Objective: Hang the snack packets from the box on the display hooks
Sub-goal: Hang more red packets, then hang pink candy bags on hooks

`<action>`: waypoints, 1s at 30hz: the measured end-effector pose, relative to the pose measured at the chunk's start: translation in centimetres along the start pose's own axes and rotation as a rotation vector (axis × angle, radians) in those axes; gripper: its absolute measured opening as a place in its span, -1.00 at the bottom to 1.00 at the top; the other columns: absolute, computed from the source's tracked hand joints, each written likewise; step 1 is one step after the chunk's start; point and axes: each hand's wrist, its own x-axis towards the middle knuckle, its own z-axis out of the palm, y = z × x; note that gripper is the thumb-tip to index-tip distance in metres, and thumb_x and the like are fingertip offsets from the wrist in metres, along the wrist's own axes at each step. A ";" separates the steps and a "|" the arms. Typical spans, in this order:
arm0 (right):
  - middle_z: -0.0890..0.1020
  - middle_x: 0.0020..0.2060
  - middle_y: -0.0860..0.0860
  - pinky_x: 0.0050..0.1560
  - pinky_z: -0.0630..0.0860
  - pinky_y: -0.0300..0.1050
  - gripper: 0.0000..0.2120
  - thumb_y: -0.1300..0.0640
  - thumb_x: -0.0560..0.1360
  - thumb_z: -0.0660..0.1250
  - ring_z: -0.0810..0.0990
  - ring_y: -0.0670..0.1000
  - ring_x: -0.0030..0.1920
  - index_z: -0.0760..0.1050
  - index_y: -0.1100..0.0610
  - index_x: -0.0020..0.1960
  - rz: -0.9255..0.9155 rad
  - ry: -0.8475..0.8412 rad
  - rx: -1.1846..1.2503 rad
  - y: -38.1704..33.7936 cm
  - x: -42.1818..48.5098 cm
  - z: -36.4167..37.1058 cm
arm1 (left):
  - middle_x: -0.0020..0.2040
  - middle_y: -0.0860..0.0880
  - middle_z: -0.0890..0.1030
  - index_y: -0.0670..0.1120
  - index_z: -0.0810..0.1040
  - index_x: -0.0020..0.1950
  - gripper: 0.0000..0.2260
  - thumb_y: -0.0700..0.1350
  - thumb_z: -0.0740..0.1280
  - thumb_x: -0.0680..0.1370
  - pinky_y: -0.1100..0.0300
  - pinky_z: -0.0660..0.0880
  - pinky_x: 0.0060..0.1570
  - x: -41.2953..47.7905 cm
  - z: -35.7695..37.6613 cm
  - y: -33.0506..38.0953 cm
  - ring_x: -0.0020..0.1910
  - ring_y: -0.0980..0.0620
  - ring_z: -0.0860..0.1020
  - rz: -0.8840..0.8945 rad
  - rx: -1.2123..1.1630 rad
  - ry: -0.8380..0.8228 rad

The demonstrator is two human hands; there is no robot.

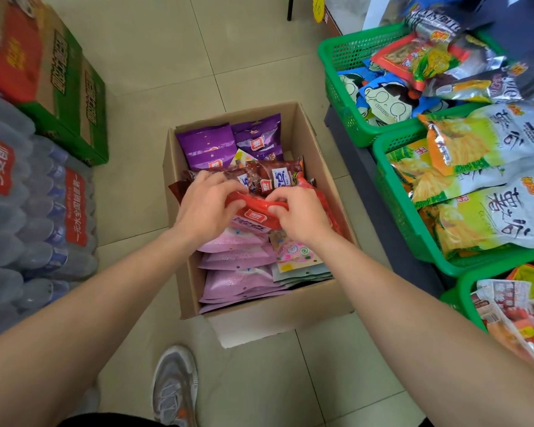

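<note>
Two hands, left hand (202, 208) and right hand (299, 215), clutch crumpled glossy red packet (255, 215) over box (275, 303).

box (259, 303) top: open | right: green baskets (346, 118) near | left: water packs (43, 226) near

Nearest green basket (466, 285) — partly off-frame.

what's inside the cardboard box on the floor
Purple packets at the far end, brown packets mid-box, red packets gripped by the left hand and right hand, pink packets nearest. Deeper layers are covered.
</note>
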 end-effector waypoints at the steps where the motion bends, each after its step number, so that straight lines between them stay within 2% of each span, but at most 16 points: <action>1: 0.71 -0.12 -0.10 0.03 0.61 0.02 -0.89 0.10 0.51 0.41 0.65 -0.03 -0.07 0.65 -0.08 0.00 -0.012 -0.007 -0.016 0.0 0.2 0.2 | -0.07 0.04 0.57 0.08 0.64 0.09 -0.84 -0.02 0.39 0.52 0.03 0.42 -0.01 0.1 0.0 -0.2 -0.02 -0.09 0.44 0.013 0.002 -0.020; 4: 0.70 -0.06 -0.11 0.07 0.60 0.00 -0.86 0.13 0.54 0.38 0.63 -0.08 -0.04 0.66 -0.02 0.05 -0.032 0.007 0.049 0.1 0.3 -0.1 | -0.10 0.02 0.53 0.00 0.66 0.02 -0.89 -0.06 0.38 0.53 0.07 0.41 -0.13 0.2 0.3 -0.3 -0.05 -0.10 0.51 -0.043 -0.047 -0.044; 6: 0.66 0.00 -0.10 0.13 0.57 -0.03 -0.80 0.07 0.54 0.37 0.60 -0.11 0.00 0.63 0.03 0.15 -0.013 0.124 0.102 1.0 0.0 -1.2 | -0.09 0.05 0.52 -0.01 0.64 0.03 -0.89 -0.06 0.36 0.55 0.09 0.38 -0.16 0.3 0.4 -0.4 -0.05 -0.07 0.53 -0.078 -0.051 -0.039; 9: 0.56 0.08 -0.07 0.16 0.49 -0.10 -0.62 -0.07 0.53 0.37 0.54 -0.10 0.06 0.51 0.05 0.29 0.149 0.312 0.008 4.1 -1.3 -3.0 | -0.12 0.09 0.49 0.00 0.64 0.02 -0.90 -0.06 0.36 0.55 0.03 0.46 -0.11 0.6 0.2 -0.8 -0.06 -0.07 0.53 -0.121 -0.065 -0.009; 13: 0.46 0.08 -0.08 0.11 0.49 -0.05 -0.48 -0.05 0.43 0.49 0.49 -0.04 0.08 0.43 0.07 0.30 0.320 0.288 -0.101 7.6 -3.4 -3.1 | -0.11 0.08 0.53 -0.01 0.65 0.01 -0.90 -0.07 0.37 0.54 0.00 0.49 -0.10 0.8 0.2 -1.3 -0.05 -0.06 0.54 -0.150 -0.091 0.014; 15: 0.56 0.02 -0.04 -0.01 0.54 -0.06 -0.60 0.03 0.40 0.52 0.55 -0.01 0.02 0.51 0.06 0.18 0.335 0.249 -0.162 8.6 -3.6 -2.3 | -0.12 0.11 0.50 0.01 0.65 0.02 -0.90 -0.07 0.37 0.54 0.02 0.48 -0.10 0.9 0.3 -1.0 -0.05 -0.05 0.54 -0.148 -0.096 0.015; 18: 0.65 -0.05 0.01 -0.13 0.52 -0.12 -0.86 0.14 0.48 0.44 0.58 0.04 -0.04 0.61 0.03 0.03 0.338 0.190 -0.343 8.8 -3.7 -1.6 | -0.14 0.14 0.45 0.02 0.64 0.01 -0.91 -0.07 0.37 0.54 0.06 0.46 -0.12 1.0 0.4 -0.8 -0.06 -0.03 0.54 -0.142 -0.086 0.025; 20: 0.68 -0.02 0.03 -0.20 0.52 -0.13 -0.90 0.15 0.54 0.36 0.62 0.07 -0.07 0.60 0.04 0.04 0.329 0.238 -0.320 8.0 -3.4 -2.1 | -0.13 0.14 0.46 0.01 0.63 0.00 -0.92 -0.07 0.36 0.54 0.04 0.49 -0.11 1.1 0.3 -1.0 -0.07 -0.04 0.54 -0.140 -0.101 0.050; 23: 0.68 -0.01 0.01 -0.29 0.38 -0.21 -0.90 0.15 0.59 0.29 0.66 0.08 -0.06 0.53 0.08 0.09 0.275 0.314 -0.255 6.5 -2.4 -4.3 | -0.10 0.07 0.55 0.03 0.60 -0.02 -0.93 -0.05 0.34 0.54 -0.01 0.51 -0.09 1.7 -0.9 -1.4 -0.07 -0.09 0.55 -0.134 -0.108 0.104; 27: 0.71 -0.05 -0.02 -0.11 0.61 -0.10 -0.86 0.12 0.57 0.35 0.67 -0.01 -0.10 0.59 0.04 0.12 0.204 0.297 -0.149 4.6 -1.7 -7.6 | -0.05 0.04 0.66 0.09 0.58 0.01 -0.91 0.02 0.31 0.55 0.08 0.48 -0.16 2.7 -3.8 -0.3 -0.06 -0.12 0.58 -0.203 -0.060 0.099; 30: 0.72 -0.11 -0.03 -0.06 0.63 -0.11 -0.87 0.17 0.52 0.43 0.65 -0.13 -0.19 0.65 0.07 0.06 0.244 0.257 -0.010 1.8 -2.4 -11.1 | -0.05 0.05 0.67 0.10 0.59 0.03 -0.91 0.00 0.32 0.56 0.12 0.43 -0.19 3.3 -7.8 1.9 -0.05 -0.11 0.59 -0.170 -0.055 0.048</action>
